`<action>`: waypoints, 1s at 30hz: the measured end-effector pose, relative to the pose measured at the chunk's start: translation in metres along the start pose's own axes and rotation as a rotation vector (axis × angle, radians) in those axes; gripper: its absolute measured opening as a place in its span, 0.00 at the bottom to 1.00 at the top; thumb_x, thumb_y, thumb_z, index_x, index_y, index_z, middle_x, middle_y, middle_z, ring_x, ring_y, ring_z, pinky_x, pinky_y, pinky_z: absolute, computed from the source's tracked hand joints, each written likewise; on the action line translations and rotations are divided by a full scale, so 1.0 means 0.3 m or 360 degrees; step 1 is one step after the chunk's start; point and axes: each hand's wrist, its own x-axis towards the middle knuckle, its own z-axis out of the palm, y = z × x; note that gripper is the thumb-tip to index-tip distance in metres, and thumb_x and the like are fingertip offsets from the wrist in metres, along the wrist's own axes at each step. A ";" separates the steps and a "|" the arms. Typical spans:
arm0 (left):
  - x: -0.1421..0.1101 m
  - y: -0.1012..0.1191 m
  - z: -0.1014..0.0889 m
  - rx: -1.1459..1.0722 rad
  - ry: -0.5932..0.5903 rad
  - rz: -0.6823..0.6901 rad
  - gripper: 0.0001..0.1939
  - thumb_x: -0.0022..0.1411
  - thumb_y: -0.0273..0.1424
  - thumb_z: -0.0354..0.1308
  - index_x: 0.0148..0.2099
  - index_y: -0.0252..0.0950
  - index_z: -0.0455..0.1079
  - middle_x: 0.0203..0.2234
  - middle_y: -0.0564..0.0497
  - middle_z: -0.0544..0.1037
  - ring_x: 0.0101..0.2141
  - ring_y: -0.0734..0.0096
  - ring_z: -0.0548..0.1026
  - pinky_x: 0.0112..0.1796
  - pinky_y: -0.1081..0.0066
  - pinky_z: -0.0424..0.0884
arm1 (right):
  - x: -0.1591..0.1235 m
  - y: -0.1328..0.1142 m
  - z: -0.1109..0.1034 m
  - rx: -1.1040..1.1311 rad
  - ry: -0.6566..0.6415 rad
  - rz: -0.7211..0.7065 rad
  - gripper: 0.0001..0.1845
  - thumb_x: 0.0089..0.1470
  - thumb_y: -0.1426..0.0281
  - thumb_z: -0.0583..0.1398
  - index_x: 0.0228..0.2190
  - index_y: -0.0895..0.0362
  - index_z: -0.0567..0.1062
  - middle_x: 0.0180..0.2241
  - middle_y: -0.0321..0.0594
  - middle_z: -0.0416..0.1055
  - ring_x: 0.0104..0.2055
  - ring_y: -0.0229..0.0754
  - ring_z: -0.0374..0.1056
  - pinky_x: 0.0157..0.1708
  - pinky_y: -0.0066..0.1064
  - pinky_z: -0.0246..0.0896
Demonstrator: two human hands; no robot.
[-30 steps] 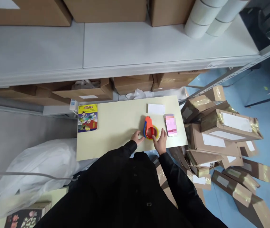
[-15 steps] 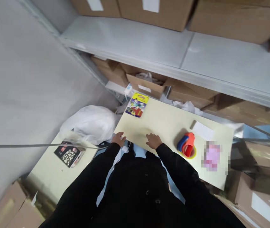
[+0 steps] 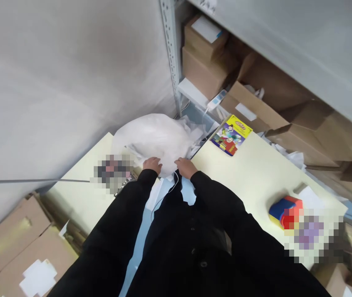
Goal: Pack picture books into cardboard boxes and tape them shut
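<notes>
A bulging white plastic bag (image 3: 154,138) lies between the two pale tables, against the wall side. At its near edge is my left hand (image 3: 153,165), its fingers bent and thumb apart, with nothing visible in it. My right hand (image 3: 186,167) reaches to the bag's right edge, fingers loosely stretched. Whether either hand touches the plastic I cannot tell. On the right table lies a yellow and purple booklet (image 3: 231,135). Farther right sits a red and blue tape dispenser (image 3: 285,210), partly pixelated, beside a white box (image 3: 310,198) and a blurred-out phone (image 3: 308,233).
The left table (image 3: 73,194) carries a pixelated dark box (image 3: 112,171). Cardboard boxes (image 3: 207,70) fill the grey shelf at the back, near a white power strip (image 3: 217,100). Another carton (image 3: 24,243) stands at lower left. A thin grey cable (image 3: 34,180) crosses the left side.
My view has swung left. Both hands have moved from the tape dispenser, past the table's left end, to the white plastic bag. The dispenser remains on the table.
</notes>
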 end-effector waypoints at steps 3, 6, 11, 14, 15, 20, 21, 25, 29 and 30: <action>0.052 -0.027 0.036 0.0051 -0.0139 0.0088 0.14 0.58 0.29 0.53 0.45 0.42 0.74 0.52 0.47 0.72 0.54 0.58 0.66 0.57 0.54 0.52 | 0.181 -0.038 0.017 -0.0095 -0.0034 -0.0058 0.18 0.59 0.78 0.46 0.45 0.61 0.71 0.47 0.52 0.68 0.49 0.47 0.64 0.44 0.37 0.59; 0.066 -0.039 0.084 0.0091 -0.0271 0.0150 0.11 0.56 0.29 0.55 0.41 0.42 0.75 0.49 0.47 0.74 0.53 0.57 0.66 0.58 0.49 0.45 | 0.309 -0.056 0.084 -0.0114 -0.0156 -0.0033 0.19 0.60 0.76 0.46 0.43 0.60 0.74 0.50 0.52 0.68 0.54 0.51 0.60 0.52 0.44 0.53; 0.045 -0.055 0.128 0.0122 -0.0423 0.0217 0.10 0.54 0.31 0.58 0.40 0.41 0.74 0.46 0.48 0.76 0.50 0.58 0.68 0.58 0.50 0.42 | 0.367 -0.042 0.195 -0.0151 -0.0385 0.0090 0.20 0.57 0.78 0.47 0.43 0.61 0.76 0.53 0.55 0.66 0.55 0.53 0.60 0.52 0.46 0.54; 0.035 -0.060 0.131 0.0136 -0.0472 0.0248 0.09 0.55 0.32 0.58 0.39 0.41 0.74 0.45 0.48 0.76 0.50 0.58 0.67 0.58 0.50 0.43 | 0.351 -0.008 0.200 -0.0164 -0.0453 0.0144 0.21 0.57 0.78 0.47 0.43 0.62 0.76 0.51 0.57 0.67 0.54 0.53 0.63 0.48 0.44 0.58; 0.034 -0.059 0.130 0.0141 -0.0477 0.0254 0.09 0.55 0.33 0.58 0.40 0.41 0.74 0.45 0.48 0.76 0.51 0.57 0.67 0.57 0.50 0.44 | 0.343 0.004 0.193 -0.0169 -0.0465 0.0166 0.20 0.57 0.78 0.48 0.44 0.62 0.76 0.52 0.58 0.66 0.54 0.54 0.63 0.48 0.46 0.58; 0.040 -0.049 0.123 0.0156 -0.0468 0.0273 0.10 0.55 0.32 0.57 0.41 0.40 0.73 0.44 0.46 0.76 0.50 0.56 0.68 0.56 0.48 0.45 | 0.304 0.026 0.167 -0.0100 -0.0490 0.0125 0.25 0.56 0.59 0.55 0.55 0.51 0.66 0.65 0.50 0.47 0.63 0.58 0.50 0.54 0.56 0.49; 0.041 -0.047 0.124 0.0152 -0.0465 0.0275 0.10 0.56 0.32 0.57 0.41 0.40 0.73 0.44 0.46 0.76 0.50 0.55 0.68 0.56 0.47 0.45 | 0.300 0.018 0.171 -0.0064 -0.0502 0.0103 0.28 0.55 0.55 0.54 0.55 0.50 0.65 0.66 0.48 0.44 0.65 0.59 0.44 0.56 0.58 0.45; 0.033 -0.046 0.131 0.0097 -0.0440 0.0274 0.17 0.57 0.31 0.56 0.50 0.41 0.69 0.46 0.43 0.75 0.51 0.53 0.68 0.56 0.46 0.43 | 0.309 -0.036 0.206 0.0058 -0.0453 0.0071 0.25 0.54 0.54 0.55 0.48 0.56 0.72 0.64 0.51 0.49 0.66 0.59 0.37 0.58 0.61 0.35; 0.021 -0.038 0.134 0.0015 -0.0428 0.0225 0.34 0.55 0.27 0.57 0.64 0.42 0.53 0.48 0.41 0.74 0.52 0.52 0.67 0.58 0.47 0.41 | 0.332 -0.066 0.209 0.0265 -0.0280 0.0114 0.14 0.56 0.68 0.54 0.40 0.60 0.75 0.50 0.54 0.69 0.57 0.54 0.59 0.58 0.57 0.38; 0.019 -0.033 0.132 -0.0030 -0.0418 0.0184 0.39 0.54 0.27 0.58 0.66 0.40 0.48 0.50 0.39 0.73 0.53 0.51 0.67 0.58 0.47 0.41 | 0.335 -0.065 0.198 0.0300 -0.0248 0.0157 0.15 0.58 0.70 0.51 0.40 0.61 0.74 0.46 0.54 0.71 0.53 0.52 0.63 0.58 0.55 0.42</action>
